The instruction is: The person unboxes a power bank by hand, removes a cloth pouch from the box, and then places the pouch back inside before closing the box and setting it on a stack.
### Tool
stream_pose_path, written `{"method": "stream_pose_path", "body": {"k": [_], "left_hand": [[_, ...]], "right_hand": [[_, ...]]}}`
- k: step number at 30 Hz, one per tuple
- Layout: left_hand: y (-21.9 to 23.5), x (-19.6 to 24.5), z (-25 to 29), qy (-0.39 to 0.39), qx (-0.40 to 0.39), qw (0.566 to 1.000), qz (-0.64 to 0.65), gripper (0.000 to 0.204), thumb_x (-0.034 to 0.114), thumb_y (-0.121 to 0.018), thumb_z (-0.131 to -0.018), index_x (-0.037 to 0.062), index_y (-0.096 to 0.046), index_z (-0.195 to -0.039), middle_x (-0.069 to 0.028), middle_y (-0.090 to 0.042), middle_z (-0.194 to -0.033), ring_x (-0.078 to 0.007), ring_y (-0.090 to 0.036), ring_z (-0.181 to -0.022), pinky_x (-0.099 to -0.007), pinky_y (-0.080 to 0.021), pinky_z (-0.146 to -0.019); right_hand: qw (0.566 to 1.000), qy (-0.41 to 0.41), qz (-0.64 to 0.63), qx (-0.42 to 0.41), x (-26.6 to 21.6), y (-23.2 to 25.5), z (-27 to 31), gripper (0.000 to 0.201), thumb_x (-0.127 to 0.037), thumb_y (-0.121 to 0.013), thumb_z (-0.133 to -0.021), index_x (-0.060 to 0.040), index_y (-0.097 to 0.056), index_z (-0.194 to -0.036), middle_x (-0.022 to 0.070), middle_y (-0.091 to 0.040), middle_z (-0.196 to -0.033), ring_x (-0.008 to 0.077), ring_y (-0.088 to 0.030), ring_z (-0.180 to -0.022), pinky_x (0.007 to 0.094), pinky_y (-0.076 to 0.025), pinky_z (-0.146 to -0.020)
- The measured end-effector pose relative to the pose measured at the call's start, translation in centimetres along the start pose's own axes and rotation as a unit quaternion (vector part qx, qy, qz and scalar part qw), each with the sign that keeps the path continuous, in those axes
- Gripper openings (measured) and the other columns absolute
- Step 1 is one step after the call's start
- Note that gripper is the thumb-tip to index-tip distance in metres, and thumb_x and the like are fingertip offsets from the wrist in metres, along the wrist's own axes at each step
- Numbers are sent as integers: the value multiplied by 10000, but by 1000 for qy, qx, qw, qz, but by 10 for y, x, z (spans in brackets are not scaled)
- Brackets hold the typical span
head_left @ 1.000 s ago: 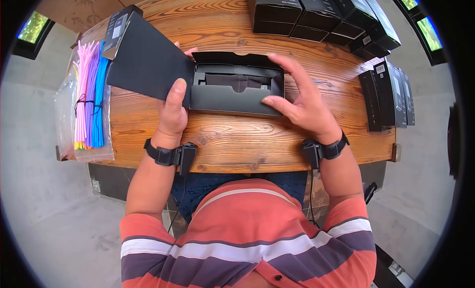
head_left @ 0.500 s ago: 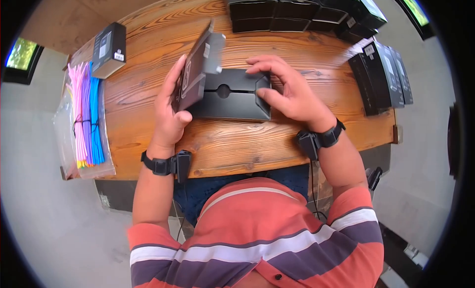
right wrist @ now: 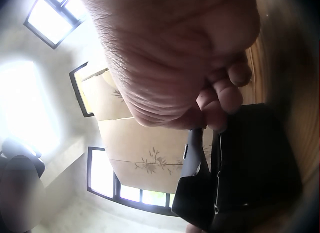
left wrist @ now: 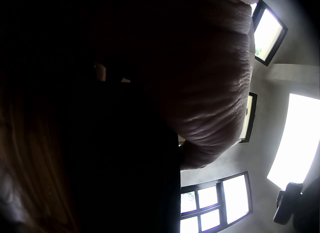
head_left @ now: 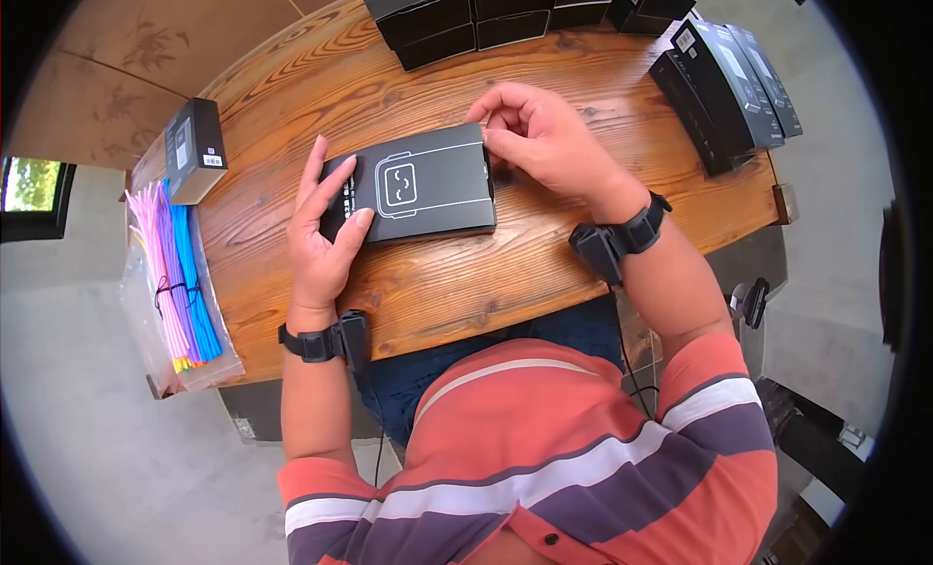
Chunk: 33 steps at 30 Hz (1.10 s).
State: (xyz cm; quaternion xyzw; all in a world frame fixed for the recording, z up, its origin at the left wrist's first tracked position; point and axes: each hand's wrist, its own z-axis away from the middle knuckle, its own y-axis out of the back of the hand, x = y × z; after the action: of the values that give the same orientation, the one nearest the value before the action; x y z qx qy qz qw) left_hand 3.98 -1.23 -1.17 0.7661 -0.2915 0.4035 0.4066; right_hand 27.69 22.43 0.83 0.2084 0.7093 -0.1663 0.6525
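Observation:
A black carton box (head_left: 442,186) lies on the wooden table in front of the person, its lid folded over the top and showing a white line drawing. On the lid's left end rests my left hand (head_left: 323,239), fingers spread and thumb near the front edge. My right hand (head_left: 549,142) is at the far right corner, fingers curled, thumb and forefinger pinching the lid's edge. The right wrist view shows the lid (right wrist: 194,193) slightly apart from the box body (right wrist: 257,158), with fingertips at the gap. The left wrist view is mostly dark, with the palm (left wrist: 215,93) over the box.
Black boxes (head_left: 428,31) stand stacked along the far edge, and several more (head_left: 724,89) lean together at the right. Another box (head_left: 194,147) stands at the left, behind a bag of pink, purple and blue pipe cleaners (head_left: 180,283). The table's front edge (head_left: 466,329) runs before the person.
The lid has swung from the left over the box and down, covering its inner flaps. The left hand came over with it; the right hand moved to the far right corner.

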Motion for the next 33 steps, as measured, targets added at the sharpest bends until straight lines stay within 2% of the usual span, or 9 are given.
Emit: {"method": "stream_pose_path", "body": {"k": [1,4,6,9,15,22,25,27,33], "left_hand": [[0,0,0,1,2,1000,-9,620,327,-780,-973,36,-711,-1515,-235,-408,-1797,-365,-383,-1667,-486,-262,-1359],[0,-2,0,-1,4,1000,-9,604,290,-783,-969,34,-712,-1512,-236,-416,-1792,-365,-388,-1664,-489,-265,-1358],[0,-3,0,-1,4,1000,-9,604,294,-785,-970,35,-713,-1511,-236,-420,-1790,-366,-391,-1662,-490,-266,-1358],[0,-2,-1,-3,6,1000,-10,599,301,-788,-974,35,-715,-1507,-237,-426,-1786,-369,-395,-1659,-493,-266,-1357],[-1,1,-1,-1,5,1000,-23,587,316,-787,-986,37,-721,-1498,-237,-429,-1783,-369,-391,-1661,-498,-268,-1356],[0,2,-1,3,5,1000,-21,583,350,-786,-995,36,-732,-1483,-233,-431,-1781,-366,-376,-1668,-497,-261,-1359],[0,-3,-1,-12,16,1000,-24,534,301,-812,-985,49,-757,-1453,-257,-453,-1761,-384,-467,-1612,-490,-353,-1318],[0,-3,-1,-10,17,1000,-19,538,306,-812,-985,50,-756,-1455,-256,-453,-1761,-384,-465,-1613,-490,-352,-1319],[0,-4,-1,-3,22,1000,-5,549,318,-810,-985,49,-753,-1460,-256,-451,-1762,-384,-457,-1618,-491,-342,-1324]], "right_hand": [[1000,0,-1,1,0,0,1,174,-79,-643,-1053,-19,-718,-1198,-26,-678,-829,50,-626,-752,233,-514,-680],[999,-23,-32,28,-6,0,1,217,-65,-648,-1045,-26,-714,-1248,-20,-691,-808,50,-636,-728,232,-521,-671],[995,-85,-53,22,-14,4,1,248,-89,-713,-1042,-28,-709,-1283,-5,-719,-822,53,-654,-720,236,-526,-658],[992,-113,-49,15,-26,5,3,332,-143,-813,-1028,-36,-708,-1324,-7,-754,-875,55,-665,-735,225,-519,-650],[999,-33,23,-22,-7,9,1,357,-139,-901,-958,-5,-734,-1245,-13,-729,-839,49,-645,-746,228,-487,-653],[997,-46,52,-29,-12,7,1,306,-108,-864,-975,-1,-742,-1235,-27,-695,-828,54,-606,-756,232,-482,-687],[997,-36,36,-54,-16,14,6,295,-48,-808,-978,-12,-746,-1264,-19,-690,-893,61,-615,-822,234,-505,-759],[995,-34,-11,-91,-16,18,8,328,-4,-764,-970,-20,-746,-1297,-8,-692,-977,74,-633,-906,245,-525,-835],[996,-40,-8,-83,-16,19,8,337,6,-784,-953,-15,-762,-1289,-3,-699,-1007,93,-655,-947,258,-545,-876]]}}
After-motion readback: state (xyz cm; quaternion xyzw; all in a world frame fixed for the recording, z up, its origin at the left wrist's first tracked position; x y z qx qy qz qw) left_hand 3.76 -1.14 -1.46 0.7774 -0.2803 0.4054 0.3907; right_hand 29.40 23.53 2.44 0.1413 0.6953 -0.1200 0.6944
